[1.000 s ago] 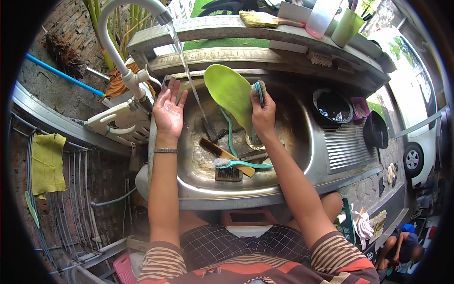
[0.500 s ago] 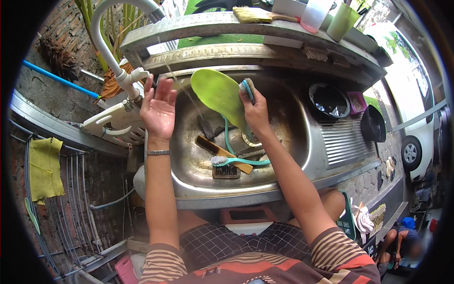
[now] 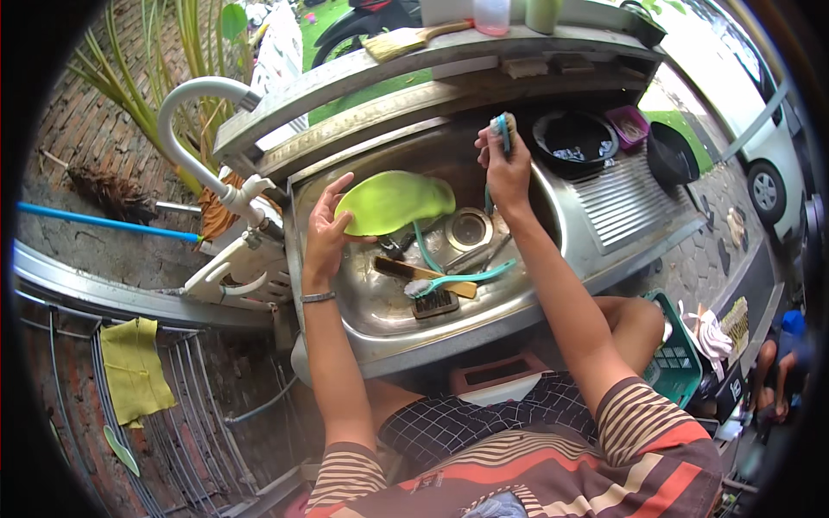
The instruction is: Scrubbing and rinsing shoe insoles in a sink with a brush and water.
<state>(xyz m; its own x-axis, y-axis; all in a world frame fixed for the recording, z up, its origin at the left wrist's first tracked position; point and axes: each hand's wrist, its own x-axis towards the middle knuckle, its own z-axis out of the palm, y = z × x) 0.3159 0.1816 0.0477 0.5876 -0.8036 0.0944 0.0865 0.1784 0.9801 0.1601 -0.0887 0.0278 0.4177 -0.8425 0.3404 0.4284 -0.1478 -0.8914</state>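
Observation:
A lime-green insole (image 3: 395,204) is held over the metal sink (image 3: 363,341) by its left end, in my left hand (image 3: 325,237), thumb and fingers around its edge. My right hand (image 3: 508,177), raised over the sink's far right side, grips a small scrub brush (image 3: 503,129) with teal on it and pale bristles. The insole and the right hand are apart. Below them in the basin lie a teal long-handled brush (image 3: 475,276) with white bristles, a wooden-handled brush (image 3: 406,271) and a dark-bristled block brush (image 3: 436,304). A round drain (image 3: 469,230) shows beside them.
A white curved faucet (image 3: 173,129) rises at the sink's left. Right of the basin are a black basin (image 3: 574,142), a pink container (image 3: 629,125) and a black bucket (image 3: 673,154). The far ledge carries a paintbrush (image 3: 406,41). A green basket (image 3: 678,354) stands right of my leg.
The insole has passed from my right hand to my left, which was open before. My right hand, still holding the scrub brush, has moved away right. The thin water stream no longer shows.

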